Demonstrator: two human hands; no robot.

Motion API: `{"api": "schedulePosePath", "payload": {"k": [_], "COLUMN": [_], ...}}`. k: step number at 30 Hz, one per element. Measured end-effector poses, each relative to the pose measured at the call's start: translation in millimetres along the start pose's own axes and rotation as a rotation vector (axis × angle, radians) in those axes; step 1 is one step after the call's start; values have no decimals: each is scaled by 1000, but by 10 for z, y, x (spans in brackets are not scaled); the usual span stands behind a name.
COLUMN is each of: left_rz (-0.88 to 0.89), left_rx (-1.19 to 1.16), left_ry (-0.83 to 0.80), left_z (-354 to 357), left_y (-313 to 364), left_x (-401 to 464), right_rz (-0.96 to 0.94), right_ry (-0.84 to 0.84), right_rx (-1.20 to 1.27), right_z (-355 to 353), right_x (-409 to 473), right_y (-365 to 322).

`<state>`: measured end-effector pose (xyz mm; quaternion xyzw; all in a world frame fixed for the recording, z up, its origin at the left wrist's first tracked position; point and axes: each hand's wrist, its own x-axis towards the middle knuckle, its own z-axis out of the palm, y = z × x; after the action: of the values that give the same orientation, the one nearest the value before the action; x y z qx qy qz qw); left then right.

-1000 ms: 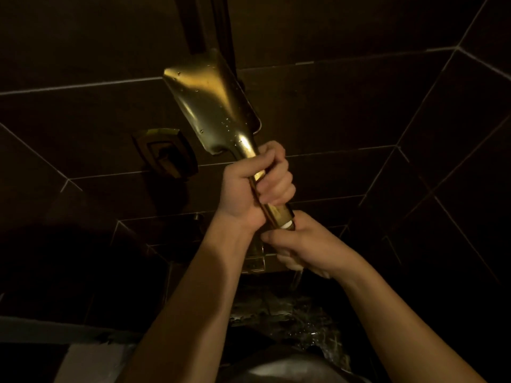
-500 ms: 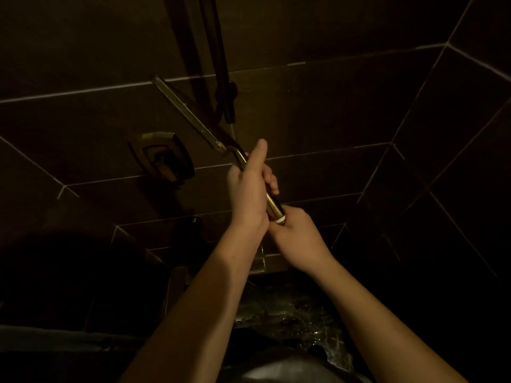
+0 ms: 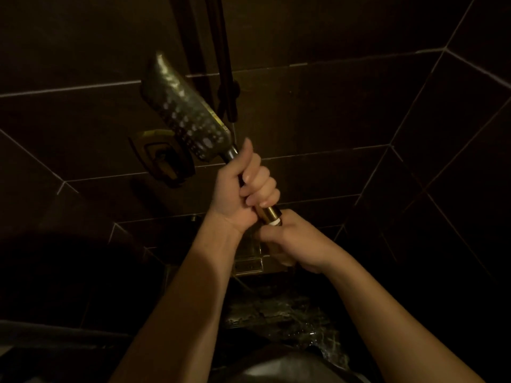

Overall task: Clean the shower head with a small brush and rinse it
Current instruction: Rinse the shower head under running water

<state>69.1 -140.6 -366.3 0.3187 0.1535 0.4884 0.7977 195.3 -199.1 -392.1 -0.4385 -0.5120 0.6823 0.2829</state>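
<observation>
A brass-coloured square wall fitting (image 3: 163,158) is sitting on the dark brown tiled wall (image 3: 331,106) at the left. Just right of it, the flat rectangular gold metal shower head (image 3: 184,111) is tilting up and left, its dotted nozzle face showing. The left hand (image 3: 243,192) is gripping its handle, fingers (image 3: 262,186) curled tightly together around it. The right hand (image 3: 293,239) is closing around the white-ringed handle end; what its fingers are pinching cannot be told. A dark vertical rail (image 3: 224,51) is standing behind.
</observation>
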Motion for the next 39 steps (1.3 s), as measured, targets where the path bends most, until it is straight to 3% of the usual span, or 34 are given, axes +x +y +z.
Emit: {"api": "schedulePosePath", "payload": {"k": [5,9,13,17,21,27,31,35,39], "left_rz": [57,118,112,120,75,83,128,1,15], "left_rx": [209,281,332,356,324,245,219,388,371], "left_ry": [567,717,644,476,303,171,206,287,382], "left_z": [243,350,385,400,333,286,303,335,314], "left_y": [-129,-198,-148,-141,-146,-60,-38,-27,-99], "left_x": [5,-10,-74,-168,-232,-226,-137,-79,-27], "right_rz": [-87,-97,-106,-114,-35,-17,-64,-76,-72], "right_ry": [391,435,288,47,-63,-222,-181,27,172], "right_rx": [-331,-342,-217,36,218,271,204,47,-107], "right_z": [81,118,77,12,-91,-161,-67,0,55], "right_x": [66,65,55,7,-41,-77,-72,-37,24], "right_y": [113,164,111,65,71,41,48,39,75]}}
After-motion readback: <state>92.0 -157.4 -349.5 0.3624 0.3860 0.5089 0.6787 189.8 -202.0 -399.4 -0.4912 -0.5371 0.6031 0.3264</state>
